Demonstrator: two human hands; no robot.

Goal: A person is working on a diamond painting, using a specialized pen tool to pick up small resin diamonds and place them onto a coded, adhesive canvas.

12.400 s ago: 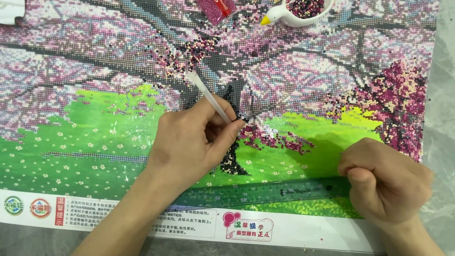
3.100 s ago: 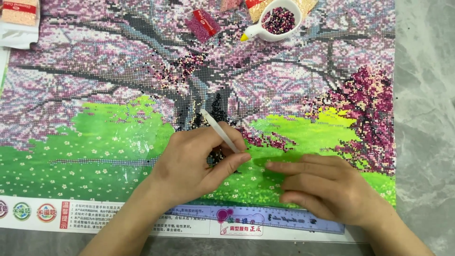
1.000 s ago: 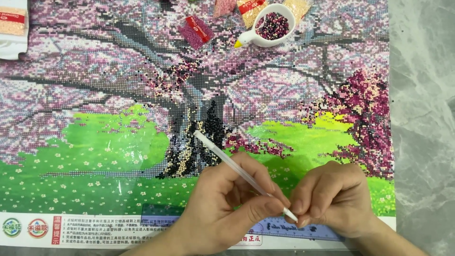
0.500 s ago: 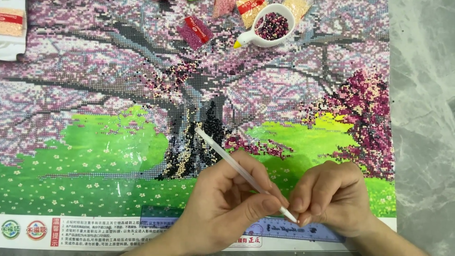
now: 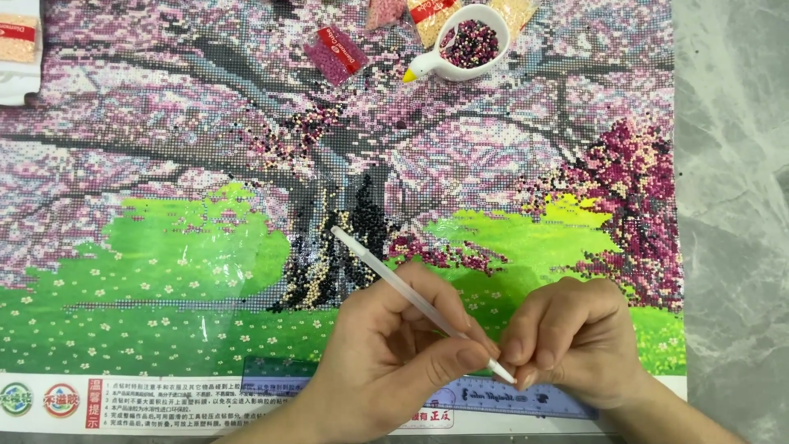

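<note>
My left hand (image 5: 386,370) grips a slim white pen (image 5: 386,271) low over the bottom edge of a diamond painting canvas (image 5: 164,271) showing a pink blossom tree on green grass. The pen's back end points up-left over the dark trunk. My right hand (image 5: 575,337) is closed beside it, thumb and fingertips pinching the pen's tip. Whether anything small sits between those fingers is hidden.
A white spouted tray (image 5: 468,45) of dark and pink beads stands at the canvas top, with a red bead bag (image 5: 335,53) and other bags beside it. Another bag (image 5: 18,45) lies top left. A bluish ruler (image 5: 493,399) lies under my hands. Grey marbled table (image 5: 731,205) at right.
Three seconds ago my right hand lay flat on the canvas; it has since closed on the pen's tip. Over the last second both hands have hardly moved.
</note>
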